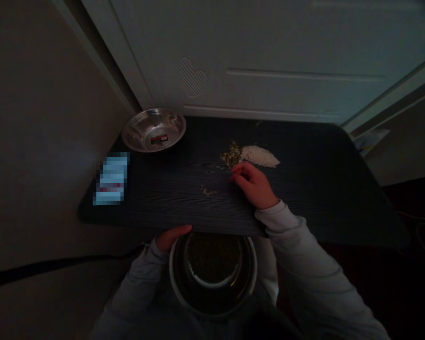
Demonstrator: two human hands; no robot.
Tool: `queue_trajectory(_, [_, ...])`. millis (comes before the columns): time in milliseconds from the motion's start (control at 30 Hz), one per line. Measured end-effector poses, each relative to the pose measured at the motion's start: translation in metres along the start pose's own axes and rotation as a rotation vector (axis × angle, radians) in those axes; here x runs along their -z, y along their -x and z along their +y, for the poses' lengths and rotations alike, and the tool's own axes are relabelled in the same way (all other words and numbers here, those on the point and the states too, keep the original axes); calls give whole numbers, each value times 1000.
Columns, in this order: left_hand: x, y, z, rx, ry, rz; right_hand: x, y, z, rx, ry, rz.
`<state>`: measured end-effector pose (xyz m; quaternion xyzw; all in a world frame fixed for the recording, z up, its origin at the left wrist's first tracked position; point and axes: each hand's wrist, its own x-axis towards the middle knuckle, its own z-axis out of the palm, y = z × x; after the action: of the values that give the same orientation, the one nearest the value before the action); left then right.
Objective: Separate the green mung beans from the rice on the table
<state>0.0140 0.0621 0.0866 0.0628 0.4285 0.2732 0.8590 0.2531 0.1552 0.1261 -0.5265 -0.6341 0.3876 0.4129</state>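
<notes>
My right hand (253, 184) hovers over or rests on the dark table (163, 189), just in front of the grains. Its fingertips are pinched together, and whatever they may hold is too small to see. Beyond them lies a heap of white, rice-like grains (260, 156), touching a smaller patch of mixed green and pale grains (231, 155). A few loose grains (208, 191) are scattered to the left. My left hand (172, 236) is at the table's front edge, thumb showing, other fingers hidden. Beside it, a bowl (173, 274) in my lap carries a round container of dark greenish contents (214, 257).
A shiny metal basin (154, 130) with a label inside stands at the table's back left. In front of it lies a phone-like bright, pixelated rectangle (111, 179). A white panelled door (269, 56) borders the back edge. A dark strap (63, 264) runs at left.
</notes>
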Motion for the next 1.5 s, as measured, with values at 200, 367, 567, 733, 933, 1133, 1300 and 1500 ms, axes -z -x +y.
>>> queue_trajectory(200, [-2, -1, -2, -105, -126, 74, 0, 2, -2, 24, 68, -20])
queue_trajectory(367, [-4, 1, 0, -106, -172, 82, 1, 3, -4, 22, 6, -62])
queue_trajectory(567, [-4, 2, 1, -62, -126, 14, 1, 3, -4, 36, 66, -40])
queue_trajectory(733, [-1, 1, 0, -60, -72, -1, 1, 5, -8, 56, 75, -96])
queue_trajectory(933, [1, 0, -1, -53, -55, 14, 1, 7, -11, 90, 83, -132])
queue_trajectory(1133, [-2, 2, 1, -33, -134, 5, 2, 7, -10, 94, 96, -120])
queue_trajectory(1300, [2, -1, 0, -24, -102, -18, 4, 6, -8, 80, 108, -59])
queue_trajectory(1500, [7, -4, -2, -11, -85, -34, 4, 4, -6, 65, 110, 10])
